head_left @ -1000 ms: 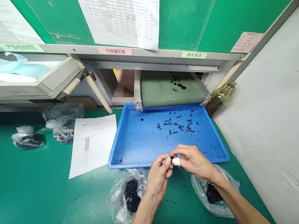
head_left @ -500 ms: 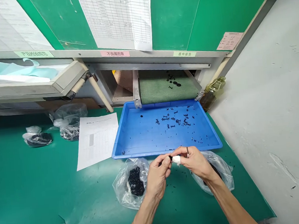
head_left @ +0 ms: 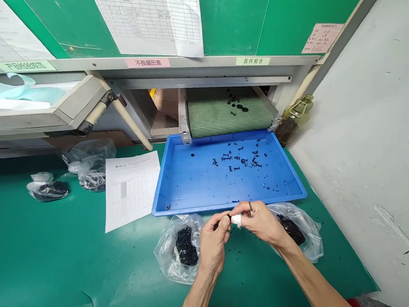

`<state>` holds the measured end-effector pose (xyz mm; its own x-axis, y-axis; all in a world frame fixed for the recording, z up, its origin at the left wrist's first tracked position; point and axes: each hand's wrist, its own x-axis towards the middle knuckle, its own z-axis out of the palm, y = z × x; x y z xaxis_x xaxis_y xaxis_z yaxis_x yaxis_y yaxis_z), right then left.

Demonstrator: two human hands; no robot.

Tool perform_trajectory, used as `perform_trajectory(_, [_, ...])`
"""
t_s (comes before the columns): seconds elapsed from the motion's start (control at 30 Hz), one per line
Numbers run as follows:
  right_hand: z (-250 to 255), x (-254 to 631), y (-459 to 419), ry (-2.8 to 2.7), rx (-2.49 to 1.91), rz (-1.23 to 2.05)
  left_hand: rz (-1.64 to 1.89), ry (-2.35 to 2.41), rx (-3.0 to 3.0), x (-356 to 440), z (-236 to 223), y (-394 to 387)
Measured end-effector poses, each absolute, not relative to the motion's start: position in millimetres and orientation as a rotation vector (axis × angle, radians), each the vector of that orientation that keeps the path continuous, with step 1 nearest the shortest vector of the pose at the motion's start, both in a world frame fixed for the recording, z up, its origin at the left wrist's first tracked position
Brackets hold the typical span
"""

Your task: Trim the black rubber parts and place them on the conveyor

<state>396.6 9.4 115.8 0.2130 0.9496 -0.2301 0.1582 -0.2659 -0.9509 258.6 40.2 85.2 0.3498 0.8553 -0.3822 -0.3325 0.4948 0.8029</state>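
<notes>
Just in front of the blue tray (head_left: 193, 192), my two hands meet fingertip to fingertip. A small black part (head_left: 216, 226) is pinched in my left hand (head_left: 214, 238), mostly hidden by the fingers. My right hand (head_left: 262, 222), with a white wrap on the thumb, is closed against the same part from the right. An open plastic bag (head_left: 165, 259) of small black pieces (head_left: 186, 247) lies beside my left wrist. Another plastic bag (head_left: 314, 239) with black parts (head_left: 291, 228) sits behind my right forearm. Scattered black parts (head_left: 244, 161) lie in the tray.
A green conveyor belt (head_left: 215, 116) carrying a few black parts ends over the tray. To the left lie a printed sheet (head_left: 132, 193) and bagged black parts (head_left: 52, 189). A bottle (head_left: 294, 119) stands by the white wall (head_left: 376, 157) at right. Black scraps dot the green table (head_left: 129, 274).
The camera view has shifted slightly. My right hand has moved a little left and turned, uncovering more of the right bag. Both hands still pinch at the black part.
</notes>
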Motion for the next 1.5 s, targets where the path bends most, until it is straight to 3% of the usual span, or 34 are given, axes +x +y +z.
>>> perform_trajectory(0.6, [121.7,382.6,13.1,-1.212,-1.675,1.117,0.847,0.913,0.581,245.3,86.9,43.4])
perform_trajectory(0.87, [146.4,387.9,-18.1,-1.403,-1.754,0.869,0.872,0.812,0.534,245.1,105.0,40.5])
perform_trajectory(1.1, [141.7,377.7,-14.2,-1.211,-1.755,1.005,0.87,0.827,0.548,244.7,106.0,36.8])
perform_trajectory(1.5, [152.5,372.6,-36.4,-1.634,-1.845,0.772,0.886,0.806,0.615,240.5,104.9,35.7])
